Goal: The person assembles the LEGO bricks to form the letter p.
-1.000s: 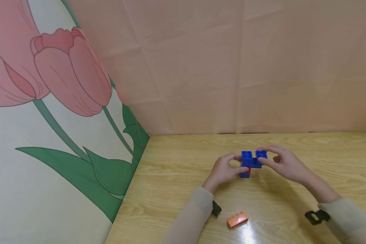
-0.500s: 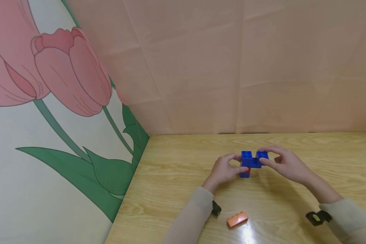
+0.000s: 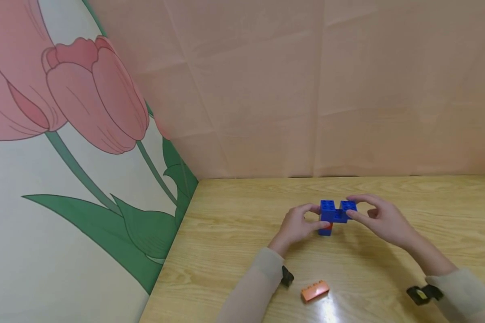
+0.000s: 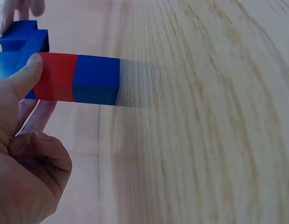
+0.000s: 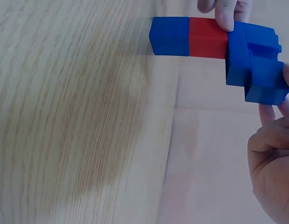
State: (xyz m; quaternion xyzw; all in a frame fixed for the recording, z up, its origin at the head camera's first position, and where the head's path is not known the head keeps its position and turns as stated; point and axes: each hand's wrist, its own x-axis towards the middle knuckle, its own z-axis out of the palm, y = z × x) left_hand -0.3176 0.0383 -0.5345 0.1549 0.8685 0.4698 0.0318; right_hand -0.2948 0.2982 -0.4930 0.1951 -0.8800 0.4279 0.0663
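A stack of toy building bricks stands upright on the table, with a blue brick (image 4: 97, 80) at its base and a red brick (image 5: 208, 38) above that. Across the red one lies a longer blue brick (image 5: 238, 58), jutting to the right. On top sit two blue bricks with a gap between: a left one (image 3: 327, 205) and a right one (image 3: 348, 205). My left hand (image 3: 299, 225) grips the stack around the red and long blue bricks. Between thumb and fingers, my right hand (image 3: 381, 220) pinches the right top brick, which slightly overhangs the long brick's end.
An orange brick (image 3: 315, 291) lies on the wooden table (image 3: 226, 251), nearer to me than the stack. Behind the table hangs a pinkish cloth (image 3: 266, 89). A wall with painted tulips (image 3: 93, 98) bounds the left side.
My right hand has shifted slightly to the right, and the right top brick has moved a little that way with it. The left hand and the orange brick stay about where they were.
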